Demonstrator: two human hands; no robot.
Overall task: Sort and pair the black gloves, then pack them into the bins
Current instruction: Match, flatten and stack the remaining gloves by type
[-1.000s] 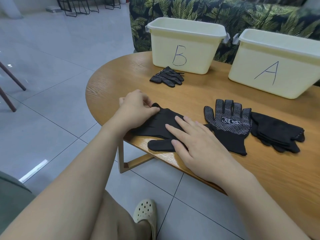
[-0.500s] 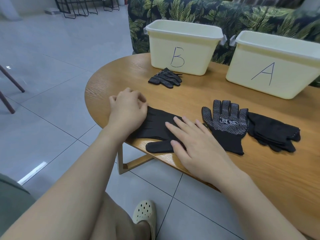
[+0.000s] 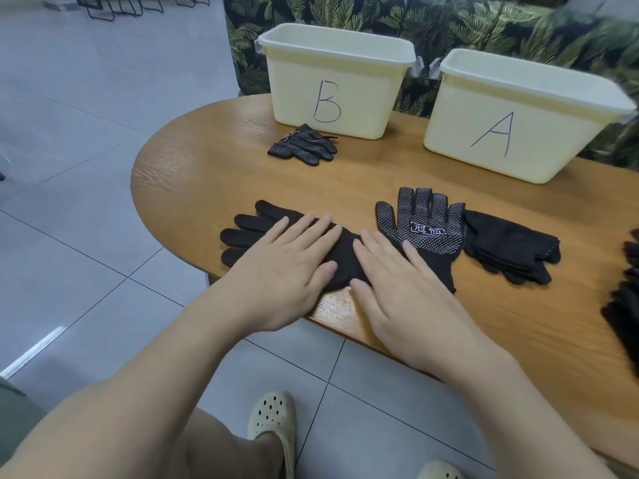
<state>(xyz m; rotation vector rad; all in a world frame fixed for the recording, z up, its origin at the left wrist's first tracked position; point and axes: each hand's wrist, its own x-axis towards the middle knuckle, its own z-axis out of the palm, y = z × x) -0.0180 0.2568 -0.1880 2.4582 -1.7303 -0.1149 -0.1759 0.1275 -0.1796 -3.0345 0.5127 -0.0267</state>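
A plain black glove [image 3: 249, 229] lies flat near the table's front edge, fingers pointing left. My left hand [image 3: 287, 267] presses flat on its palm part with straight fingers. My right hand [image 3: 397, 288] lies flat beside it, over the glove's cuff end and the cuff of a dotted glove [image 3: 423, 229]. To the right lies a pile of plain black gloves [image 3: 508, 247]. A folded dotted pair [image 3: 304, 146] sits in front of the cream bin marked B [image 3: 332, 81]. The cream bin marked A [image 3: 518, 115] stands at the back right.
The oval wooden table [image 3: 207, 174] ends close to my hands, with grey tiled floor to the left. More black gloves [image 3: 626, 305] show blurred at the right edge. A leaf-patterned sofa [image 3: 449, 22] stands behind the bins. My foot in a cream clog [image 3: 273, 420] is below.
My left hand has uncurled and slid right along the glove, baring its fingers, which now lie spread to the left. The right hand has shifted slightly right. The view has moved closer.
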